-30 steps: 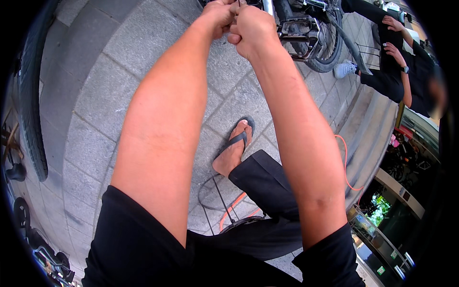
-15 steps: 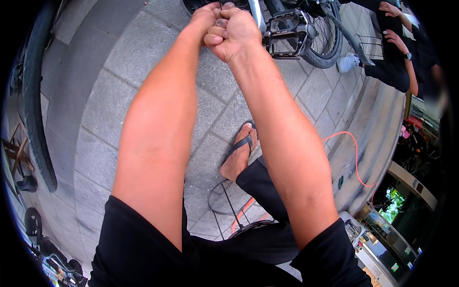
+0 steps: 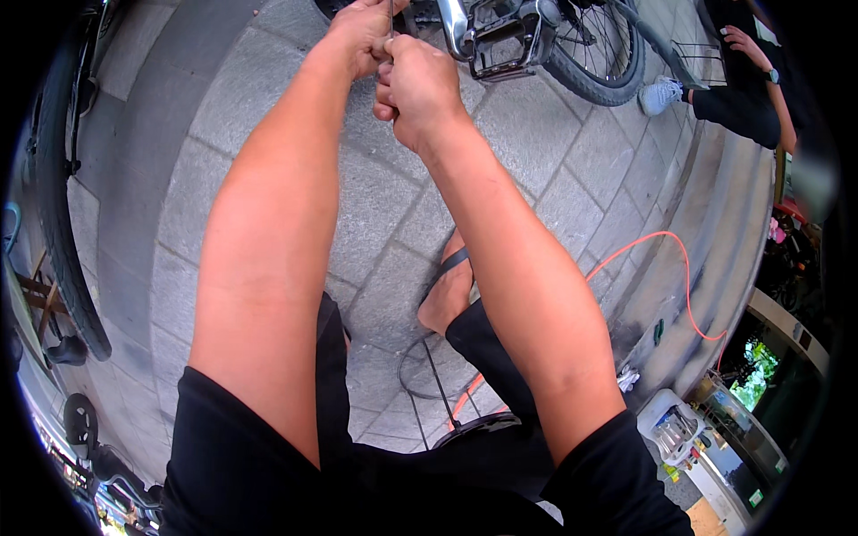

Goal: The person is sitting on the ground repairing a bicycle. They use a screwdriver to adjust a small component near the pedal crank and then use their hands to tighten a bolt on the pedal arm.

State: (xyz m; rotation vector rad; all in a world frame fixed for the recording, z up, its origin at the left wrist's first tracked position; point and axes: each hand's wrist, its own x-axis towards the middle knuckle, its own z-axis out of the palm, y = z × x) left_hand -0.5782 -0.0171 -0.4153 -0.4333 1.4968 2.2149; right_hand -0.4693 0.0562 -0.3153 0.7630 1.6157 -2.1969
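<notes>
A thin, straight dark rod [image 3: 391, 18] shows at the far edge, left of the silver crank [image 3: 454, 29]; the right hand [image 3: 424, 89] curls its fingers closed about its near end, while the left hand [image 3: 360, 37] bends beside it, its hold too hidden to tell

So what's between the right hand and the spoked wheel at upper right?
In the head view, a silver crank arm and black pedal lie there.
</notes>
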